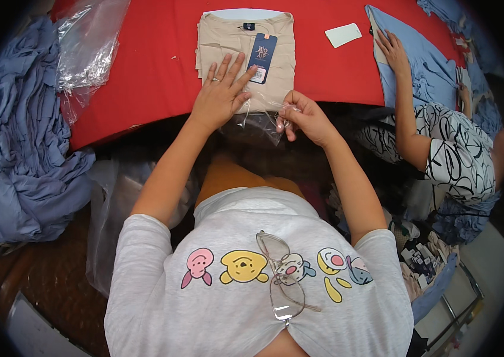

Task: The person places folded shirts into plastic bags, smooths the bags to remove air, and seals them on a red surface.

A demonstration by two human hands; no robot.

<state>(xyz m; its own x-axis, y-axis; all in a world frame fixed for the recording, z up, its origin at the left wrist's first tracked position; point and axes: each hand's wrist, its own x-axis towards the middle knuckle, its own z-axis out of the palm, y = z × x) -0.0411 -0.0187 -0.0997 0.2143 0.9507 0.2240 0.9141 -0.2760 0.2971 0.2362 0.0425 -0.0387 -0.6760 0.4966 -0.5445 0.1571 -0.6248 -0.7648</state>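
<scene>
A folded beige shirt [222,35] lies in front of me, with a navy hang tag [264,50] on its upper face and a white card edge behind its neckline. Clear plastic, a bag [258,127], shows at the shirt's near end and hangs over the table edge. My left hand [221,89] rests flat with fingers spread on the shirt, beside the tag. At the near right corner, my right hand [304,119] pinches the edge of the plastic bag between thumb and fingers.
A red cloth covers the table [156,59]. Clear plastic bags [91,44] and heaped blue garments [23,137] lie left. A white card [343,35] sits to the right. Farther right, another person's hand [393,52] rests on a blue garment [424,65].
</scene>
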